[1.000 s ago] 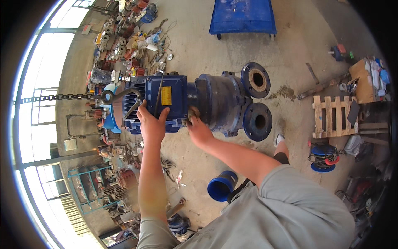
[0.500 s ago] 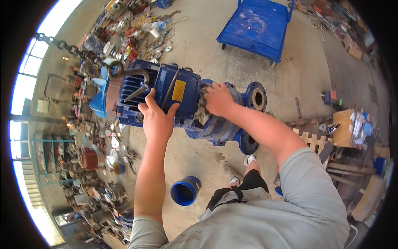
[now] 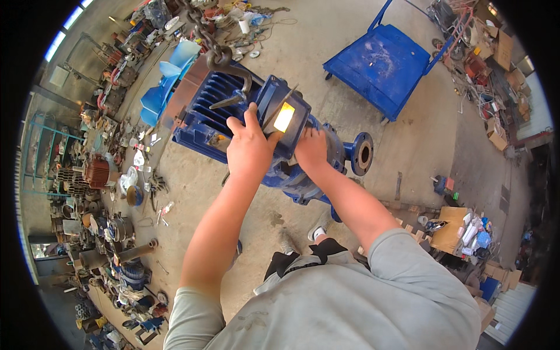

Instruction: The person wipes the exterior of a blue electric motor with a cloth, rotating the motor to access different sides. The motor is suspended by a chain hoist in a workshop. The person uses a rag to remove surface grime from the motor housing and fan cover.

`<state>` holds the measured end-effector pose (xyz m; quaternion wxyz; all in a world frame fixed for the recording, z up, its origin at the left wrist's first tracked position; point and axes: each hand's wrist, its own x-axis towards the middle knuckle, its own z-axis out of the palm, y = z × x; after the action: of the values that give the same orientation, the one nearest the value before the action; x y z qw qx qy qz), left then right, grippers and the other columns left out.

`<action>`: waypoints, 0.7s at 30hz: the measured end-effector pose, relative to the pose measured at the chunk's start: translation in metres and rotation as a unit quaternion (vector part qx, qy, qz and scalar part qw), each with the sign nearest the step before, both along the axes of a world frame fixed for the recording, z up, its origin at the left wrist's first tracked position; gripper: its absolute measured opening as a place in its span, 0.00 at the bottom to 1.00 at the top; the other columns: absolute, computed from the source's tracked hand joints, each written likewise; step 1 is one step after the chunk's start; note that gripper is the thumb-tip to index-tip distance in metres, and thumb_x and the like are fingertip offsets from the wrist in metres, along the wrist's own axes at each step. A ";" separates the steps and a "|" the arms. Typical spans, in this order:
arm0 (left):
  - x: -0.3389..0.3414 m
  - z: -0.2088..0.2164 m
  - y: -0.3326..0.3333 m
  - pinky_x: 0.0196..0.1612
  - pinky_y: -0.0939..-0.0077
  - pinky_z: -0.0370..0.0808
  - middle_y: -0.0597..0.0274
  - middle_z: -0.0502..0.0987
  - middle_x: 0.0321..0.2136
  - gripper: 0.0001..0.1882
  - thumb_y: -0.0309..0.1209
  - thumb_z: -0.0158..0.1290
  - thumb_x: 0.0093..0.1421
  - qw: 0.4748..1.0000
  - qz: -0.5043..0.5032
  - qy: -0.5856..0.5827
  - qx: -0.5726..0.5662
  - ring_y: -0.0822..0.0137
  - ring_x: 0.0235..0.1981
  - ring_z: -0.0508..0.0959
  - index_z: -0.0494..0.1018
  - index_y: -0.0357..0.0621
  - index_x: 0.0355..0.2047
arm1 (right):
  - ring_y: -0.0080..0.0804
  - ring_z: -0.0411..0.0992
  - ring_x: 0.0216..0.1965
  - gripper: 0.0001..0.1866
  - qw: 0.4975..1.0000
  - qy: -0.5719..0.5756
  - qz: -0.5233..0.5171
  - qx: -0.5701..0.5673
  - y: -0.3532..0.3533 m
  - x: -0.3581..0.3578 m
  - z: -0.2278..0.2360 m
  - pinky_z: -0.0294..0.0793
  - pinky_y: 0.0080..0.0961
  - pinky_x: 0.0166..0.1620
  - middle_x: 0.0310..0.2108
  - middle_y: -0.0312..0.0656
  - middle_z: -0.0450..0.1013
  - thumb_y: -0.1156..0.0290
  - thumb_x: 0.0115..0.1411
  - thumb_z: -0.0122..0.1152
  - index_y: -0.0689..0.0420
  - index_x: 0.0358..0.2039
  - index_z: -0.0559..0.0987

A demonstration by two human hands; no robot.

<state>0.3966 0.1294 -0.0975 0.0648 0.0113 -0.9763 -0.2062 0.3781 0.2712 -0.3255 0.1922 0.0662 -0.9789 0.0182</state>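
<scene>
A blue electric motor (image 3: 204, 111) with cooling fins is joined to a blue pump body (image 3: 333, 149) with a round pipe flange (image 3: 363, 154). It hangs tilted from a steel hook (image 3: 238, 71) on a chain (image 3: 197, 22). My left hand (image 3: 249, 150) rests on the motor beside its terminal box (image 3: 298, 114), fingers apart, thumb against the box edge. My right hand (image 3: 312, 150) has its fingers curled into the gap between terminal box and pump, over a grey rag that is mostly hidden now. A thin pointed strip lies across the box lid.
A blue platform cart (image 3: 376, 70) stands beyond the pump. Heaped machine parts line the left wall, a red-brown motor casing (image 3: 97, 171) among them. To the right are a cardboard box (image 3: 452, 228) and wooden pallets. Blue fan blades (image 3: 157, 93) stick out past the motor's far-left end.
The view has turned, and the motor now slants more, its left end lower. My right hand has moved left, closer to the terminal box, covering most of the rag. My left hand stays on the motor.
</scene>
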 end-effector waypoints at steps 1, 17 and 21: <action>0.000 0.000 0.002 0.43 0.50 0.85 0.42 0.67 0.55 0.48 0.44 0.74 0.58 1.000 0.002 -0.011 0.001 0.37 0.43 0.83 0.60 0.49 0.73 | 0.43 0.77 0.45 0.12 1.000 -0.004 -0.001 -0.023 -0.006 0.017 0.006 0.69 0.46 0.53 0.38 0.42 0.80 0.72 0.59 0.60 0.61 0.42 0.82; 0.003 -0.002 0.002 0.46 0.47 0.84 0.41 0.67 0.55 0.49 0.44 0.75 0.57 0.999 -0.010 0.021 0.041 0.34 0.44 0.82 0.61 0.49 0.73 | 0.57 0.73 0.59 0.24 0.962 -0.184 0.025 -0.201 0.094 -0.028 0.069 0.69 0.57 0.64 0.55 0.50 0.79 0.63 0.63 0.66 0.48 0.60 0.81; 0.006 0.000 -0.001 0.47 0.47 0.84 0.42 0.66 0.56 0.49 0.43 0.75 0.57 0.999 -0.015 0.013 0.046 0.35 0.46 0.81 0.61 0.49 0.73 | 0.55 0.65 0.68 0.32 0.951 -0.280 -0.006 -0.131 0.080 -0.054 0.044 0.62 0.59 0.69 0.61 0.43 0.73 0.56 0.56 0.75 0.45 0.61 0.78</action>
<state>0.4024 0.1285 -0.0972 0.0735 -0.0027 -0.9648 -0.2523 0.3239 0.3512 -0.2810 -0.0828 0.0266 -0.9827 0.1633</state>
